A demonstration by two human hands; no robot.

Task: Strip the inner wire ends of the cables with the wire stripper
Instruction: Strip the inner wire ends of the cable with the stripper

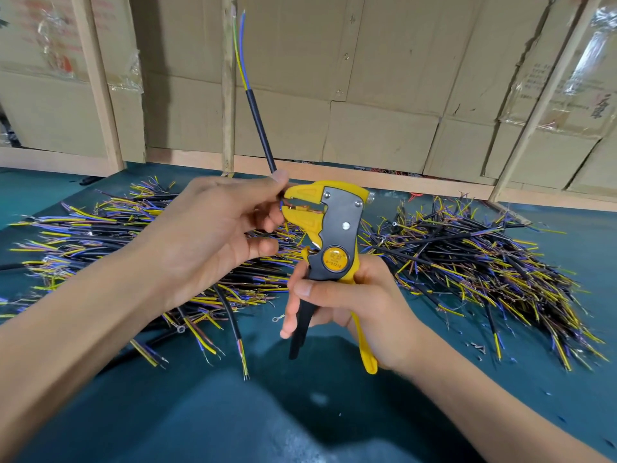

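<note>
The cable [258, 123] stands up out of the left hand [213, 235], black sheath rising, blue and yellow-green inner wires fanning at the top against the cardboard. Its lower end is down at the stripper [329, 235], and copper shows right there in the stripper's mouth, between the yellow jaws. The left hand pinches the cable, thumb tip pressed on the sheath just above the tool's nose, other fingers curled close beside the jaws. The right hand [354, 305] is wrapped round the stripper's handles, thumb across the front below the yellow pivot disc, black handle and yellow handle spread apart beneath the palm. All of it is held above the green mat [334, 412]. On the mat, one pile of cut cables [110, 242] sprawls on the left and a second pile [484, 262] on the right. Cardboard boxes [367, 78] and wooden slats wall off the back.
</note>
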